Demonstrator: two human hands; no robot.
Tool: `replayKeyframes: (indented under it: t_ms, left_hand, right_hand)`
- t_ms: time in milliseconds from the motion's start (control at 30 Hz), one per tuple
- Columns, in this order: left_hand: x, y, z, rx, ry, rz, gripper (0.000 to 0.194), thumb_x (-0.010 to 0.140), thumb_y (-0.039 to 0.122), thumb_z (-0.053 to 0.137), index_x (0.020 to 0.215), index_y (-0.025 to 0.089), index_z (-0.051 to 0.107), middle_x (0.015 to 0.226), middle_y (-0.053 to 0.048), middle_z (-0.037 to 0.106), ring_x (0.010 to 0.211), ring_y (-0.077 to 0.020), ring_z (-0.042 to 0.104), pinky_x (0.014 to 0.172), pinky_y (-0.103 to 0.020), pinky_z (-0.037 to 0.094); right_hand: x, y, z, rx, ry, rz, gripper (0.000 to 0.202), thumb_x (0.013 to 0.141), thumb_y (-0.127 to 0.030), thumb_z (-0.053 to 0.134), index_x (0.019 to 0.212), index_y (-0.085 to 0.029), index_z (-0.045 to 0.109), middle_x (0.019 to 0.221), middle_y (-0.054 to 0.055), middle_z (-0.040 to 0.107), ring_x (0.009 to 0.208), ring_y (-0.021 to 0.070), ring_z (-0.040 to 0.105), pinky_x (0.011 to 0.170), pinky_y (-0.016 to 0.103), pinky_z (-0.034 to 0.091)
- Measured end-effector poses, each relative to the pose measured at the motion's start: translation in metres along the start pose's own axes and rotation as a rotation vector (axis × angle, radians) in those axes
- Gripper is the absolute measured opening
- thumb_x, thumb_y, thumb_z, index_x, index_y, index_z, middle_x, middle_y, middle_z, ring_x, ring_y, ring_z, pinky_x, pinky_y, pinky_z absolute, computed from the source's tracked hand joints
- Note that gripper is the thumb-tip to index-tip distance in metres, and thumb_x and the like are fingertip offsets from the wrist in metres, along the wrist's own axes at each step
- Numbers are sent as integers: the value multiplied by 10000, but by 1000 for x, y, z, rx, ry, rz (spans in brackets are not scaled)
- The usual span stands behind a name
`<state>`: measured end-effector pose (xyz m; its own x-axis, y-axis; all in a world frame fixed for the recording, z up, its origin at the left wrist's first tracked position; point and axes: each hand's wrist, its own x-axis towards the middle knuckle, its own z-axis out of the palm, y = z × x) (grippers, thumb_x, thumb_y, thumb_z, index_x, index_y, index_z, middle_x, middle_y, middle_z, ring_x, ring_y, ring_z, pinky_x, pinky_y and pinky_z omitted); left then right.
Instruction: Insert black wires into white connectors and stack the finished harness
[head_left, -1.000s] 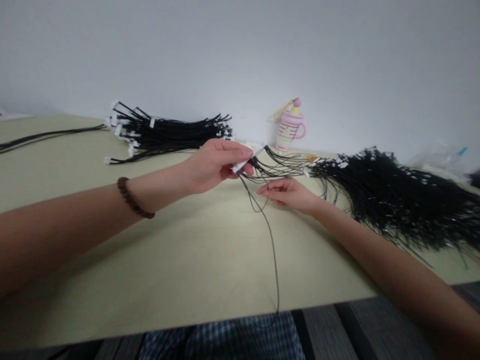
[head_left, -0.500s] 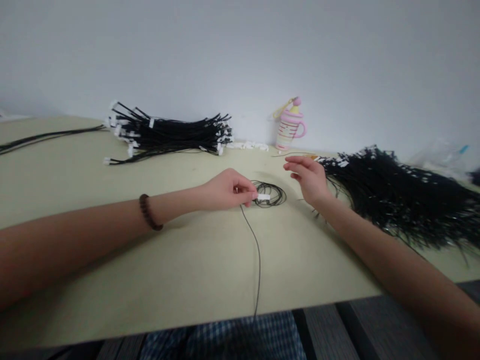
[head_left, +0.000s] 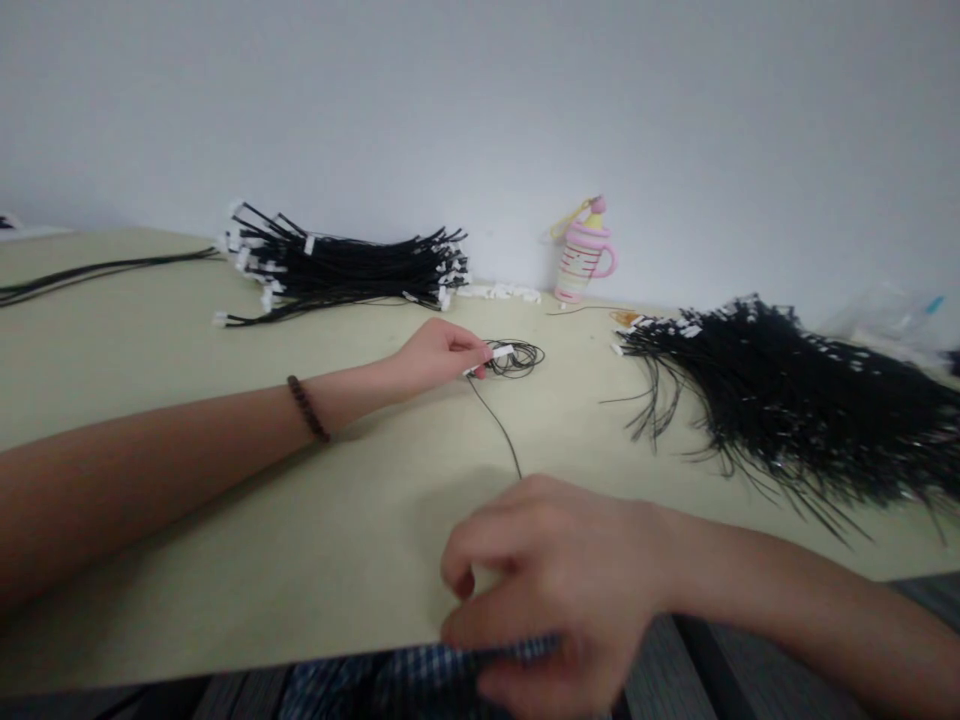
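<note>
My left hand [head_left: 442, 355], a dark beaded bracelet on its wrist, pinches a thin black wire [head_left: 531, 357] between thumb and fingers. A small white connector or tag [head_left: 502, 352] sticks out from the fingertips. Beyond them the wire lies in loose loops on the table. One single strand [head_left: 495, 420] runs from the left hand toward the table's front edge and passes behind my right hand [head_left: 547, 590]. Slightly blurred, the right hand hangs over that edge with curled fingers, thumb and forefinger apart. I see nothing held in it.
A bundle of black cables with white connectors [head_left: 345, 268] lies at the back left. A large heap of black wires [head_left: 795, 400] covers the right side. Along the wall are white connectors [head_left: 499, 292], a pink cup-shaped item [head_left: 581, 262] and a clear plastic bag [head_left: 892, 315].
My right hand has come from beside the wire heap down to the front edge. My left hand has shifted slightly left and away from me with the wire and its white piece.
</note>
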<state>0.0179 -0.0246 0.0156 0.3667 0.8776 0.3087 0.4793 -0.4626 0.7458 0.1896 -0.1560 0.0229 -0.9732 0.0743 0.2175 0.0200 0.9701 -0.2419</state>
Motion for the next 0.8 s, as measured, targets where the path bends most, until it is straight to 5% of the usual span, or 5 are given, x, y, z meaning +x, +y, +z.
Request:
replayKeyframes:
  t_ms: [167, 533, 633, 700, 800]
  left_hand:
    - [-1, 0, 2, -15, -6, -31, 286, 722, 355, 547, 646, 109, 672, 499, 2, 531, 452, -63, 345, 441, -196, 229]
    - [-2, 1, 3, -58, -13, -45, 257, 719, 328, 560, 642, 111, 673, 488, 3, 540, 431, -56, 339, 435, -200, 235]
    - [-2, 0, 4, -79, -14, -38, 253, 712, 332, 565, 653, 114, 679, 522, -9, 575, 434, -55, 356, 439, -198, 254]
    - [-2, -1, 5, -100, -11, -52, 255, 703, 338, 571, 653, 113, 680, 554, -21, 597, 449, -59, 381, 443, -196, 269]
    - [-2, -1, 7, -155, -26, -94, 258, 689, 346, 582, 677, 110, 684, 574, -28, 607, 457, -65, 394, 438, -196, 278]
  right_hand:
    - [6, -27, 8, -27, -179, -100, 70, 797, -186, 490, 821, -194, 556, 881, 15, 580, 696, 83, 516, 591, 183, 412]
    - [7, -21, 14, -34, -24, 120, 165, 825, -239, 466, 695, -161, 531, 595, -23, 542, 508, 82, 443, 460, 216, 348]
    - [8, -15, 7, 60, 8, 76, 188, 846, -235, 461, 736, -141, 580, 642, -10, 584, 545, 58, 488, 492, 170, 379]
    - [8, -5, -1, 161, 107, 64, 186, 842, -256, 489, 794, -134, 620, 720, 11, 616, 616, 43, 532, 548, 138, 405]
    - [3, 21, -13, 299, 513, 261, 148, 785, -242, 568, 804, -123, 653, 729, 42, 622, 617, 65, 543, 551, 170, 424]
